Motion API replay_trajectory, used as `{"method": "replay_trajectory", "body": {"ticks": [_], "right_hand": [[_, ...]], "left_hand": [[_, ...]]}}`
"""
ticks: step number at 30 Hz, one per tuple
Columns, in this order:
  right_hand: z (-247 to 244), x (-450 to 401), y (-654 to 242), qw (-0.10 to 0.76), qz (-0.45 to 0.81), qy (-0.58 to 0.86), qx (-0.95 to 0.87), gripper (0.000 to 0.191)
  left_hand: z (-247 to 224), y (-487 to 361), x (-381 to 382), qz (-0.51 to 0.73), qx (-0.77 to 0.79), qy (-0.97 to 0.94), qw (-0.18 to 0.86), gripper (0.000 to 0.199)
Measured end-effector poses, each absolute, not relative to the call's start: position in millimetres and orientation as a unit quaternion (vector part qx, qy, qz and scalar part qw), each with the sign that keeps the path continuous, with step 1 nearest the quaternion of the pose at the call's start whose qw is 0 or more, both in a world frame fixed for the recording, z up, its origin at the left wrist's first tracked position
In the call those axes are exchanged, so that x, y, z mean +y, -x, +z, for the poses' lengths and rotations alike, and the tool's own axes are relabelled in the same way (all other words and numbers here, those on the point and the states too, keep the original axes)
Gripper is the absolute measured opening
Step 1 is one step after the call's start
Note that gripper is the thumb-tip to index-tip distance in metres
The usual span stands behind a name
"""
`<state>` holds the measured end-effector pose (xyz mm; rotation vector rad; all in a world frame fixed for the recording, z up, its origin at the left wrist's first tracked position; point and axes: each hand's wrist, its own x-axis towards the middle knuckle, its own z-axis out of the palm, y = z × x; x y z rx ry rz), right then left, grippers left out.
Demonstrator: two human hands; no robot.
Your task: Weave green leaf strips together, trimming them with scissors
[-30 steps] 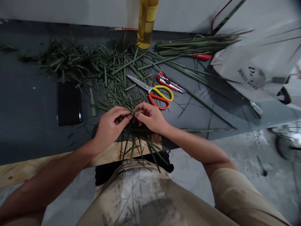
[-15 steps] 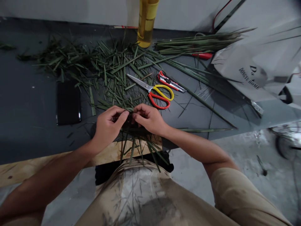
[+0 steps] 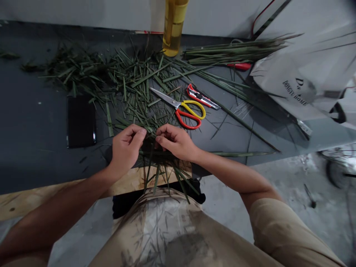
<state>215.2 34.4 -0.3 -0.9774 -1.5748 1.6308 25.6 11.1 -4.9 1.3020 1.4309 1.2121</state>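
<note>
My left hand (image 3: pixel 126 142) is closed in a pinch, thumb against fingers, at what looks like the end of a green leaf strip. Just to its right, my right hand (image 3: pixel 176 141) is curled with thumb and forefinger pinching dark green leaf strips (image 3: pixel 151 141). A small gap lies between the two hands. Below them, several strips (image 3: pixel 157 176) fan out over the table's front edge toward my body. The part between and under my fingers is dark and partly hidden. Scissors (image 3: pixel 178 105) with one yellow and one red handle lie just beyond my right hand.
Cut leaf pieces (image 3: pixel 78 70) are heaped along the back left. A red utility knife (image 3: pixel 203 97) lies beside the scissors. At the left is a black phone (image 3: pixel 81 122). A yellow bottle (image 3: pixel 174 29) stands behind, with long leaves (image 3: pixel 230 52) and a white bag (image 3: pixel 292 85) rightward.
My left hand has drawn slightly left, away from my right hand, widening the gap between the fingertips. My right hand has hardly moved.
</note>
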Motion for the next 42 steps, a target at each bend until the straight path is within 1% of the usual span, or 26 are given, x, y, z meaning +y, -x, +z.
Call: {"method": "replay_trajectory", "body": {"ticks": [4,6,10,13,16,21,26,30,32,34,36,38,42], "right_hand": [[-1,35,-216,0.329,0.640,0.363,-0.592,0.017],[-2,36,-215,0.324,0.653,0.362,-0.581,0.018],[-2,37,-214,0.324,0.672,0.361,-0.559,0.020],[-2,37,-214,0.335,0.681,0.360,-0.543,0.023],[-2,38,-214,0.351,0.686,0.357,-0.528,0.026],[-5,42,-215,0.372,0.695,0.363,-0.497,0.025],[-3,45,-214,0.378,0.709,0.374,-0.463,0.026],[0,45,-213,0.380,0.720,0.377,-0.441,0.027],[0,46,-213,0.386,0.721,0.379,-0.432,0.027],[-1,46,-213,0.391,0.720,0.384,-0.426,0.027],[-2,47,-214,0.390,0.719,0.388,-0.425,0.028],[-3,47,-214,0.386,0.719,0.391,-0.427,0.029],[-4,47,-213,0.388,0.714,0.394,-0.428,0.030]], "left_hand": [[-1,-30,15,0.525,0.543,-0.440,0.485,0.008],[2,-30,16,0.527,0.543,-0.432,0.491,0.015],[8,-29,15,0.485,0.559,-0.456,0.494,0.016],[9,-28,14,0.468,0.551,-0.478,0.498,0.022],[6,-28,13,0.453,0.539,-0.519,0.484,0.023],[1,-27,12,0.418,0.555,-0.545,0.470,0.036],[1,-27,13,0.404,0.576,-0.547,0.453,0.027],[3,-26,15,0.417,0.585,-0.529,0.452,0.025],[4,-25,16,0.413,0.589,-0.536,0.442,0.017],[6,-23,16,0.402,0.584,-0.573,0.410,0.011],[8,-23,16,0.395,0.568,-0.618,0.372,0.012],[10,-22,14,0.393,0.551,-0.644,0.356,0.013],[12,-22,10,0.381,0.531,-0.646,0.395,0.014]]}}
